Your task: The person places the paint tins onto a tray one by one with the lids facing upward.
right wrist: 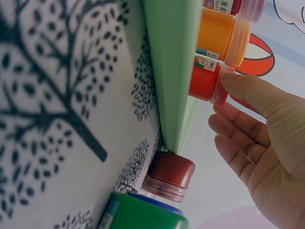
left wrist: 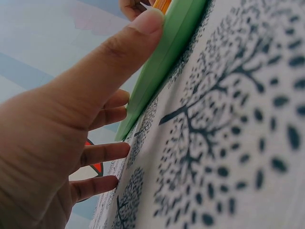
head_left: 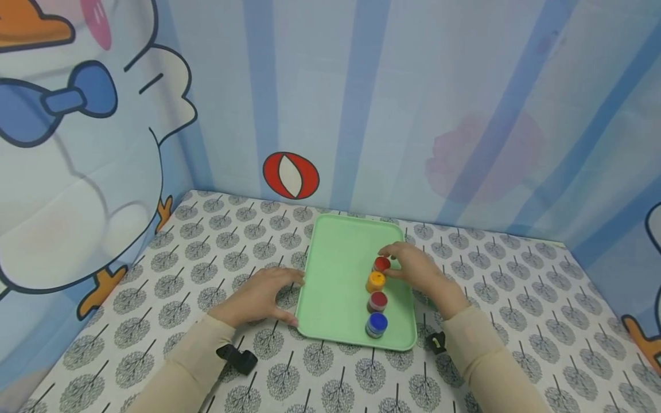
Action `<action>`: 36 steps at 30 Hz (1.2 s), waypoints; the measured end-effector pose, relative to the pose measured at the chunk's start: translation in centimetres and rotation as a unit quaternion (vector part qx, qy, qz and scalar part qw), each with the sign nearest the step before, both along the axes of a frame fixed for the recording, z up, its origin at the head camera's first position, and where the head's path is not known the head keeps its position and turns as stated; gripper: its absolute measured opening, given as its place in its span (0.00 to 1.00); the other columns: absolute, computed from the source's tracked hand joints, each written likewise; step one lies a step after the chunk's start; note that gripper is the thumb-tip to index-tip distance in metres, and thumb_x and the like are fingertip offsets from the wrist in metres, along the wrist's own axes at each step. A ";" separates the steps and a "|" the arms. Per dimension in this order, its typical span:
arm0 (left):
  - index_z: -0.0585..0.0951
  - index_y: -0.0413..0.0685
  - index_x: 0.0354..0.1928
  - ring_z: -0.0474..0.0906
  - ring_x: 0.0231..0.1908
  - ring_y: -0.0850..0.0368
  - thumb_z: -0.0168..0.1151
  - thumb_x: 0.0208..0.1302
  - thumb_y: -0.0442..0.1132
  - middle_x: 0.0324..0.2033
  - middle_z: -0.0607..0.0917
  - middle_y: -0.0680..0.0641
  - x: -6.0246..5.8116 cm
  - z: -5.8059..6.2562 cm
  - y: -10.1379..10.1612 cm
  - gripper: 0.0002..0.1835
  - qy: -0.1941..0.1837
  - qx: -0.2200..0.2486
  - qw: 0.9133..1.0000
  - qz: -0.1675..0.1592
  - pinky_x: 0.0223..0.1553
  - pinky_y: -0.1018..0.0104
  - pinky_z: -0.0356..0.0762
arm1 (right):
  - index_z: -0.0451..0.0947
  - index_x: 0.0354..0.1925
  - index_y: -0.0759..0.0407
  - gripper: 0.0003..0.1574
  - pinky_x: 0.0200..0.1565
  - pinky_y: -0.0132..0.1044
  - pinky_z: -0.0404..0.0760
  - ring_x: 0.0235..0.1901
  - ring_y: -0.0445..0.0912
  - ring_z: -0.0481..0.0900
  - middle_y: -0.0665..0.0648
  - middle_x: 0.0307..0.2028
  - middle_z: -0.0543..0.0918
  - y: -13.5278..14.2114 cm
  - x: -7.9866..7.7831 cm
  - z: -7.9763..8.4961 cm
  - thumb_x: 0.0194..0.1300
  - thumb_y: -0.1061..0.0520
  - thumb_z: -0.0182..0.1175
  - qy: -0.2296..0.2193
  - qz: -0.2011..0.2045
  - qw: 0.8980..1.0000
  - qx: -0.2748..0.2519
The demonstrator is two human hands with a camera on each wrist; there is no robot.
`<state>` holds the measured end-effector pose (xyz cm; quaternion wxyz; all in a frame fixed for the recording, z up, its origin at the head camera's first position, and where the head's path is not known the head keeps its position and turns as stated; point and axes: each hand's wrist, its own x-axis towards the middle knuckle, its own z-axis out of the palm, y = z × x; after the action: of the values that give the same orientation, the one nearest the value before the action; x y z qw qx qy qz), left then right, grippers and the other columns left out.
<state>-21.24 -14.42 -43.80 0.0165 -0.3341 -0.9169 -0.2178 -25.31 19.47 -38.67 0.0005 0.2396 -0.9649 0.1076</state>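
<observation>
A light green tray (head_left: 330,275) carries several small paint jars in a row along its right side. From back to front they are a red paint jar (head_left: 382,264), an orange jar (head_left: 376,281), a dark red jar (head_left: 377,302) and a blue-lidded jar (head_left: 376,325). My right hand (head_left: 415,269) pinches the red jar at its lid (right wrist: 221,86), thumb on the near side and fingers behind. At the tray's left edge, my left hand (head_left: 260,295) rests with fingers spread and extended, thumb tip against the rim (left wrist: 164,52).
Outside the tray's right edge, a brownish-red jar (right wrist: 171,174) and a green jar (right wrist: 143,214) stand on the tree-patterned cloth (head_left: 279,367); my right wrist mostly covers them in the head view. A printed curtain (head_left: 392,103) rises behind the table.
</observation>
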 end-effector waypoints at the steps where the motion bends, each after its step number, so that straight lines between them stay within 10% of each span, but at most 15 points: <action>1: 0.77 0.53 0.57 0.69 0.65 0.48 0.73 0.34 0.67 0.65 0.74 0.50 0.0 0.0 0.0 0.44 0.000 -0.002 1.000 0.000 0.69 0.47 0.65 | 0.77 0.54 0.61 0.26 0.52 0.48 0.82 0.48 0.53 0.80 0.59 0.48 0.83 0.0 0.0 0.0 0.58 0.56 0.67 0.001 0.001 1.000 -0.001; 20: 0.77 0.53 0.57 0.69 0.66 0.48 0.74 0.34 0.65 0.65 0.74 0.50 0.1 0.0 0.0 0.44 -0.010 -0.002 1.000 0.004 0.69 0.45 0.63 | 0.79 0.52 0.63 0.22 0.38 0.39 0.81 0.35 0.46 0.78 0.61 0.45 0.84 2.3 0.4 0.3 0.60 0.57 0.66 0.006 -0.016 0.999 -0.043; 36: 0.77 0.52 0.57 0.70 0.65 0.47 0.72 0.35 0.68 0.65 0.74 0.49 0.1 0.2 0.1 0.45 -0.005 0.005 1.000 -0.004 0.68 0.44 0.64 | 0.81 0.46 0.63 0.16 0.46 0.50 0.82 0.41 0.53 0.79 0.61 0.41 0.84 5.1 0.9 -0.4 0.60 0.59 0.66 0.055 -0.040 0.996 -0.065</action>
<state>-21.11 -14.37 -43.65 0.0128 -0.3367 -0.9144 -0.2245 -24.39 24.55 -39.03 0.0739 0.2054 -0.9633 0.1564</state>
